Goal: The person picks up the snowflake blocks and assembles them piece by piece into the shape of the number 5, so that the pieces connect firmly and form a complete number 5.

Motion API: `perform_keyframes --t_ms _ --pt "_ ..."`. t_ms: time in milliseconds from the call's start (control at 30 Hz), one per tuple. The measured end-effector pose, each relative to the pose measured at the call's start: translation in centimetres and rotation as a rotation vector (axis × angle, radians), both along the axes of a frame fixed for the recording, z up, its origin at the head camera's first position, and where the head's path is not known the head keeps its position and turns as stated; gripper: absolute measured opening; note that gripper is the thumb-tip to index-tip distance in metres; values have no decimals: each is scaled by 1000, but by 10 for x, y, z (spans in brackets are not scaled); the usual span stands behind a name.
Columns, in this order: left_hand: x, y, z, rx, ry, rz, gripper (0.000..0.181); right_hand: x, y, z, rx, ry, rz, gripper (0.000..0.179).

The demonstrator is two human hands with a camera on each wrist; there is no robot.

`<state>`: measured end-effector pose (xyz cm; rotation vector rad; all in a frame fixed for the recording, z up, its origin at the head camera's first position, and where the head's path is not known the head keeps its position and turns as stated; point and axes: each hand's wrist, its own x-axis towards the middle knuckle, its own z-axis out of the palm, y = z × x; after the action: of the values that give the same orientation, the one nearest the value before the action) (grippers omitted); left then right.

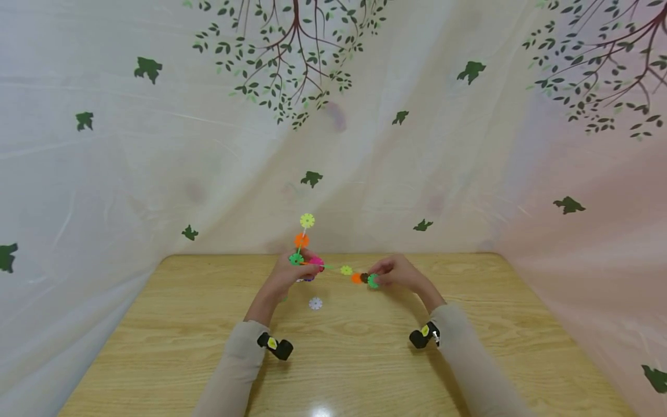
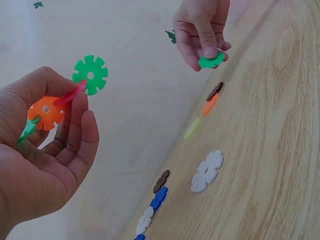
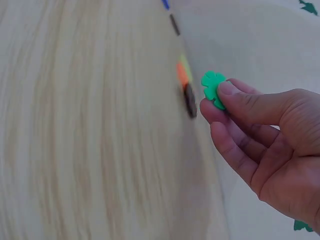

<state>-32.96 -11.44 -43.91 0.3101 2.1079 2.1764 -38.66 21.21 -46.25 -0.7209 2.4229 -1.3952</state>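
My left hand (image 1: 283, 277) holds a joined chain of slotted plastic snowflake discs above the table. The fingers pinch its pink disc (image 2: 73, 94); beyond it a green disc (image 2: 96, 67) sticks out, and an orange disc (image 2: 55, 118) lies inside the palm. In the head view the chain rises to a yellow disc (image 1: 307, 220) at its upper end. Off to the right, my right hand (image 1: 405, 275) pinches a single green snowflake disc (image 3: 210, 82) between thumb and fingers. The two hands are apart. Part of the chain is hidden by the left hand.
On the wooden table (image 1: 339, 359) lie loose discs near the back edge: brown (image 2: 215, 90), orange (image 2: 211, 104), yellow (image 2: 192, 128), and blue (image 2: 159, 198) among them. White discs (image 2: 207, 171) lie closer in. A leaf-printed curtain (image 1: 365, 150) hangs behind.
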Motion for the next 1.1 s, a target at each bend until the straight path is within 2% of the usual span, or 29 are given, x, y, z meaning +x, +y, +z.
perform_keyframes --t_ms 267,533,1100 --pt "0 -2 0 27 -7 2 23 11 -34 15 -163 -30 -44 26" --pt "-1 -2 0 7 -9 25 26 17 -62 26 -224 -64 -91 26" --pt "1 -1 3 2 -11 36 26 30 -85 32 -451 -110 -70 21"
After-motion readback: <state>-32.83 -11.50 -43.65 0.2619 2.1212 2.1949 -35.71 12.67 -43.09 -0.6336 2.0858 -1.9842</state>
